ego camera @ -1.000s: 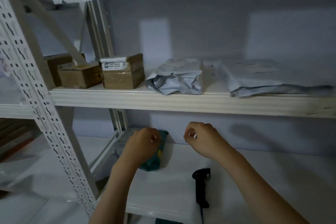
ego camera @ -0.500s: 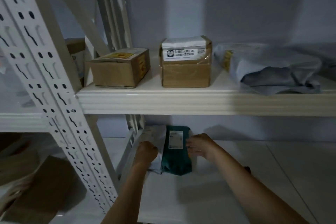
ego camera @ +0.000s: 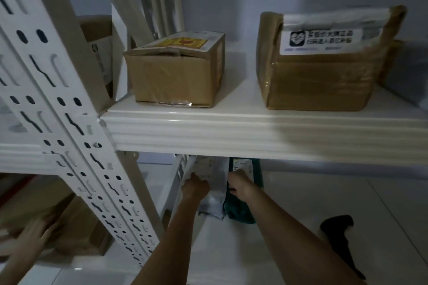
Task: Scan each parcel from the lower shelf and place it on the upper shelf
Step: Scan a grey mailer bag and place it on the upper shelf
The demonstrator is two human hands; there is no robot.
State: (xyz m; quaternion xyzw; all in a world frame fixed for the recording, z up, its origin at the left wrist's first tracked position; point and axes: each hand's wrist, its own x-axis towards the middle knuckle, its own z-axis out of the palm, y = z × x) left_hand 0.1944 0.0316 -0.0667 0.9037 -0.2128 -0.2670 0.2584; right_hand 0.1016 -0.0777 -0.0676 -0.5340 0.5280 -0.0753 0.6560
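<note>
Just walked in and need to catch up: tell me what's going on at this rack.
A person is reaching under the upper shelf with both hands. The left hand is on a grey mailer bag and the right hand on a dark green parcel; both parcels stand on the lower shelf. The black scanner lies there unused. Two cardboard boxes sit above.

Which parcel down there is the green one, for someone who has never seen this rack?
Start at the white upper shelf holding two cardboard boxes, then look beneath it to the lower shelf. Two soft bags stand side by side where both hands reach. The green parcel is the right-hand one, dark teal with a white label, beside a pale grey bag.
</note>
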